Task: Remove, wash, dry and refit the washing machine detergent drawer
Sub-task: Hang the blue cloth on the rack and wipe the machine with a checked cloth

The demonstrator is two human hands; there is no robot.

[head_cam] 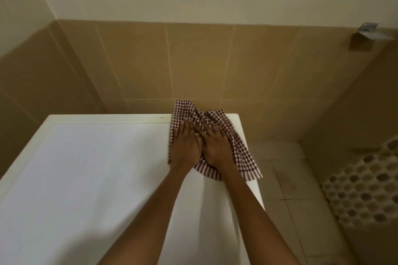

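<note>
Two bare arms reach out from the bottom of the picture, over the white top of the washing machine (97, 168). The left hand (186, 146) and the right hand (216, 146) lie side by side, touching. Both are wide and flat, with straight fingers, and they press down on a red and white checked cloth (243, 157). The cloth sits at the far right corner of the machine top, and one end hangs off the right edge. Its long way runs from that near right end up to the far left, by the wall. I think this is the drying step. The detergent drawer is not in sight, and I cannot tell if it is under the cloth, so I cannot say which way it points or how its long side lies. Next, the hands need to pick up the cloth and rub the drawer dry all over. Behind the machine are brown wall tiles (150, 60), and a small metal bracket (366, 32) sits high on the right.
</note>
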